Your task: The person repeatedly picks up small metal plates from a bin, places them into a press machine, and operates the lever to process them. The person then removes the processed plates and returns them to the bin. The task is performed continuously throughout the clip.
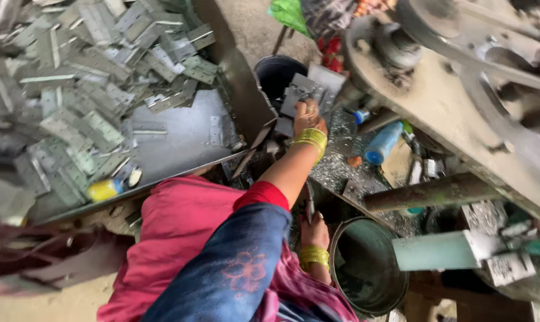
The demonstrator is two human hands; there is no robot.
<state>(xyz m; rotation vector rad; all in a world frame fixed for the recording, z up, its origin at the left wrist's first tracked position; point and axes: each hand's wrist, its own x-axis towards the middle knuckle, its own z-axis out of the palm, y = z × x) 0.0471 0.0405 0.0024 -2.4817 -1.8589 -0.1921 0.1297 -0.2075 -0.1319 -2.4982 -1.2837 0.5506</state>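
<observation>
1. Blue sleeve with a flower print lay nearest, over red cloth.
2. Left hand, reaching far forward, pressed on a grey metal plate beside a dark bucket; finger grip unclear.
3. Right hand was closed round a thin metal tool, beside a green bucket.
4. Hinges were heaped on the tray to the left.

Dusty, probably concrete floor

Blue bottle beside metal shavings

Soft daylight — blurred, smeared edges
</observation>
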